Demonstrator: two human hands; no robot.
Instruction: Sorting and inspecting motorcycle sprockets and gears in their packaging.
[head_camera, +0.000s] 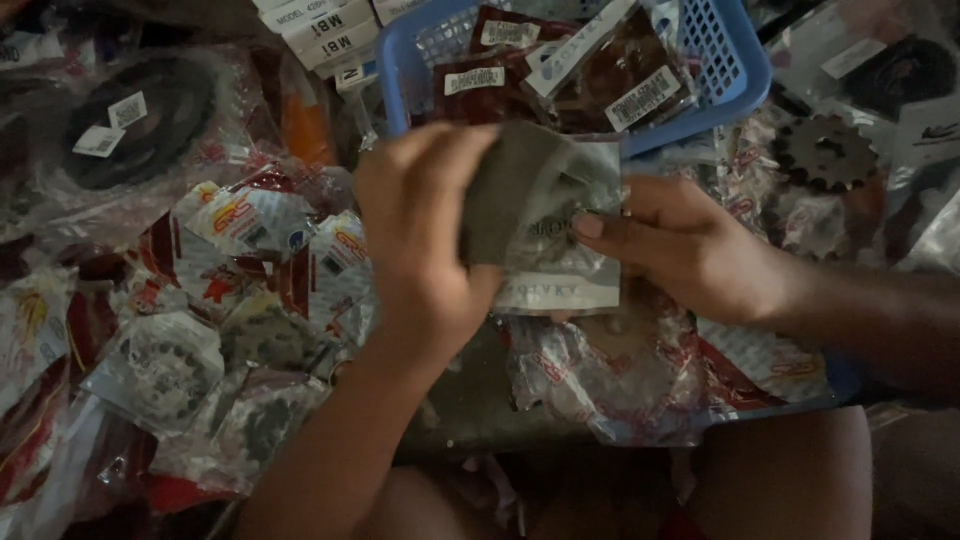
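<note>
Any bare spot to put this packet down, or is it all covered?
One bare patch: dark floor below the left hand and held packet, bordered by sprocket bags left and a red-printed bag right. The blue basket is full; elsewhere packets overlap.

Inventory of items, counted by kind.

Hands: two, a left hand (420, 235) and a right hand (690, 250), sharing one clear plastic packet (545, 225) with a grey cloth against it.

Baskets: one, a blue plastic basket (735, 70).

Packets inside the basket: at least three dark red ones (625, 75), each with a white label; overlap prevented a firm count.

Bare sprockets: one, a small dark toothed sprocket (825, 150) at the right.

White label strips: about three, stacked at the top edge (320, 30).

Bagged sprockets on the floor: well over ten, red-and-white printed bags (250, 220) heaped left and below; too overlapped and dim for an exact count.
</note>
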